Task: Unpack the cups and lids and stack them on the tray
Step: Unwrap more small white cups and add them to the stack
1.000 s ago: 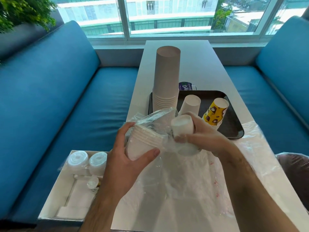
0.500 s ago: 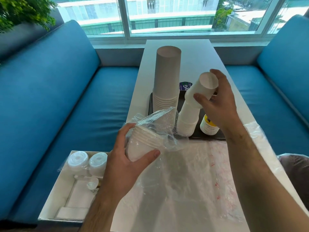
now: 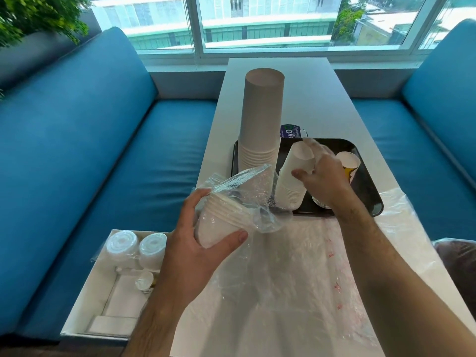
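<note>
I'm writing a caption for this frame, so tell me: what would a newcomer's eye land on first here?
First, the tall grey cup stack rising from the far left corner of the black tray on the white table. Next, the right hand gripping the top of the leaning white cup stack in the tray's middle. Nearer, the left hand holds the bagged white cups in crinkled clear plastic.

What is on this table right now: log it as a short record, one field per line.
left hand: grips wrapped cups in plastic wrap
right hand: holds top cup of white stack
tray: black, carries three stacks
tall stack: upside down, tray's left end
yellow cups: tray's right side, behind right hand
box: left of table, holds lids
</note>
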